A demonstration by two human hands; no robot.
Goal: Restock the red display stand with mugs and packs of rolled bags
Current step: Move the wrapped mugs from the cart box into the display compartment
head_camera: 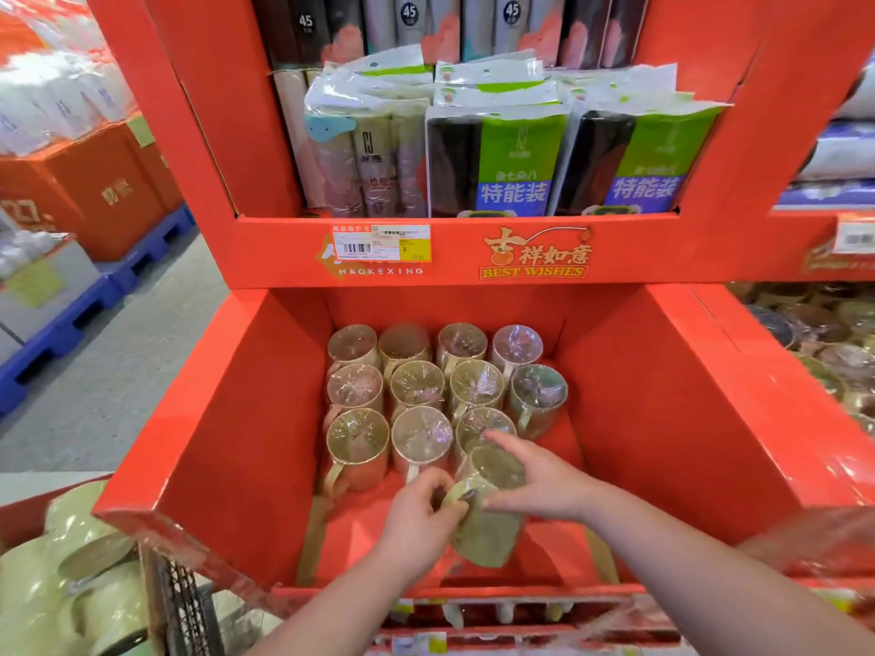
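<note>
**A:** Where was the mug?

**B:** The pale green film-wrapped mug [487,530] was tilted over the near right part of the lower bin [213,419] of the red cardboard display stand [284,258]. It sat just in front of the near row, in both hands.

**A:** State of the hands?

**B:** The left hand [416,518] had its fingers curled, pinching the mug's near rim. The right hand [540,485] lay over the far side with its thumb pressed to the wall. Its forefinger stretched out towards the row behind.

**A:** Stock already in the bin?

**B:** Eleven upright wrapped mugs [416,385] stood packed close at the far side. There were four in the far row, four in the middle and three in the near one.

**A:** And the shelf above?

**B:** Clear plastic packs of rolled bags [502,163] stood upright side by side, the right ones with green and blue labels. A white and yellow price tag [381,243] was stuck on the front strip below them.

**A:** Anything else?

**B:** Near left there was a wire cart [184,603] holding more pale green cups [71,561], blurred. Blue pallets [94,295] lay on the floor at far left.
</note>
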